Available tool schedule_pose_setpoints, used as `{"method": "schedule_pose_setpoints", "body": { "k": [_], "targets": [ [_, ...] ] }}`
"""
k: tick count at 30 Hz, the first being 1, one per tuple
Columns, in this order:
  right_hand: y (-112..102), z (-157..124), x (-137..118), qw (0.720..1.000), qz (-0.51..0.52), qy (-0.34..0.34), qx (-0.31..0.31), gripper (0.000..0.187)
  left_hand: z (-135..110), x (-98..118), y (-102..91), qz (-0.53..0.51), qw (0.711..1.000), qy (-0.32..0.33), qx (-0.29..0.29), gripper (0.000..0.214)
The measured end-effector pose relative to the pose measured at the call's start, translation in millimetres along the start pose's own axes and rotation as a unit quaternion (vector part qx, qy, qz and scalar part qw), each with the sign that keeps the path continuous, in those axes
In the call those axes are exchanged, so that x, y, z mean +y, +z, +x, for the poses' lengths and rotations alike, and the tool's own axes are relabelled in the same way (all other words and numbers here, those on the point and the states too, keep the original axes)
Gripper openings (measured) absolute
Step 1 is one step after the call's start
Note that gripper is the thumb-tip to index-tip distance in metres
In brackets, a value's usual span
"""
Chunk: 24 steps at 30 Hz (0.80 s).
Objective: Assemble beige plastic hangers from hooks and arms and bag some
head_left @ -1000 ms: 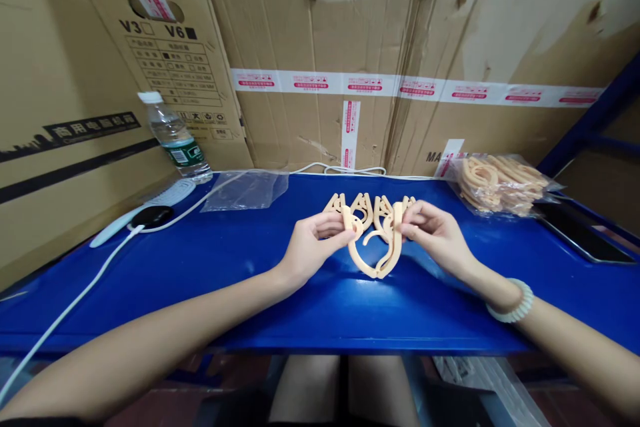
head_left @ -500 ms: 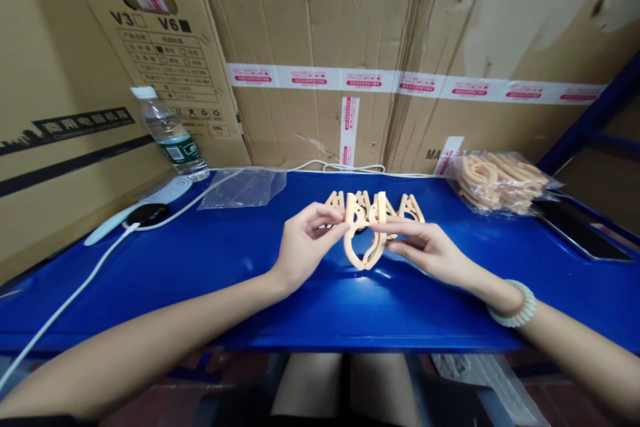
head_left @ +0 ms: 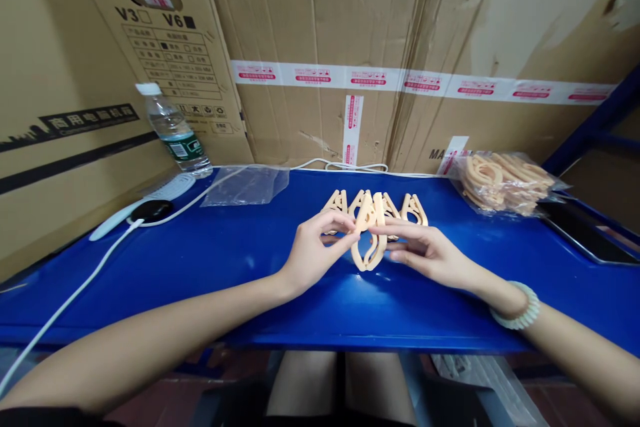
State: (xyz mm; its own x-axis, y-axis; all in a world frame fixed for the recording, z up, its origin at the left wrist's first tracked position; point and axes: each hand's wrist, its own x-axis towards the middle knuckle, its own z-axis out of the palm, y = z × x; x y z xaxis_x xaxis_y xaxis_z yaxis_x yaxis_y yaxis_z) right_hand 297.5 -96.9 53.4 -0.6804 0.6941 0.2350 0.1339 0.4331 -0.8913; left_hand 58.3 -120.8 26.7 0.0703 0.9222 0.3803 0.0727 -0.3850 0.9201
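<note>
A beige plastic folding hanger (head_left: 373,247), its two arms folded near each other, is held upright above the blue tabletop. My left hand (head_left: 317,250) pinches its left side between thumb and fingers. On the other side, my right hand (head_left: 433,250) grips the right arm, with the fingers stretched along it and the thumb below. Behind it stand several similar beige folding hangers in a row, among them one at the left (head_left: 338,202) and one at the right (head_left: 414,209). My hands and the held hanger partly hide the row.
A clear bag of beige hangers (head_left: 505,180) lies at the back right, beside a dark tablet-like slab (head_left: 585,230). At the left are a water bottle (head_left: 177,137), a pale comb-like brush (head_left: 170,190), a black round device (head_left: 151,211) and a white cable. Cardboard boxes (head_left: 310,20) wall the back.
The two arms of the held hanger have come closer together, as my left hand moved slightly right. My right hand has stayed nearly in place. The view has shifted a little.
</note>
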Motion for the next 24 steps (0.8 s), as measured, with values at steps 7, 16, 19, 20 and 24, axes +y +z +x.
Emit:
{"method": "schedule_pose_setpoints", "body": {
  "k": [7, 16, 19, 20, 24],
  "targets": [
    [-3.1, -1.3, -0.5, 1.000, -0.018, -0.011, 0.017, 0.039, 1.7, -2.4, -1.7, -0.024, 0.999, -0.026, 0.031, 0.021],
    [-10.7, -0.9, -9.6, 0.998, -0.013, 0.038, -0.057, 0.039, -5.2, 1.5, 1.4, 0.006, 1.000, -0.002, -0.013, 0.015],
    [-32.9, -3.6, -14.0, 0.998, -0.005, 0.064, -0.021, 0.043, -5.1, 3.9, -0.4, 0.013, 0.999, 0.015, -0.028, 0.013],
    [-44.8, -5.6, -14.4, 0.997, -0.012, 0.073, 0.013, 0.044, -4.7, 4.3, -1.5, 0.023, 0.999, 0.021, -0.027, 0.014],
    [-102.9, -17.3, -5.3, 0.968, -0.143, 0.125, 0.164, 0.049, -0.8, 4.1, -6.5, 0.063, 0.997, 0.034, -0.016, 0.014]
  ]
}}
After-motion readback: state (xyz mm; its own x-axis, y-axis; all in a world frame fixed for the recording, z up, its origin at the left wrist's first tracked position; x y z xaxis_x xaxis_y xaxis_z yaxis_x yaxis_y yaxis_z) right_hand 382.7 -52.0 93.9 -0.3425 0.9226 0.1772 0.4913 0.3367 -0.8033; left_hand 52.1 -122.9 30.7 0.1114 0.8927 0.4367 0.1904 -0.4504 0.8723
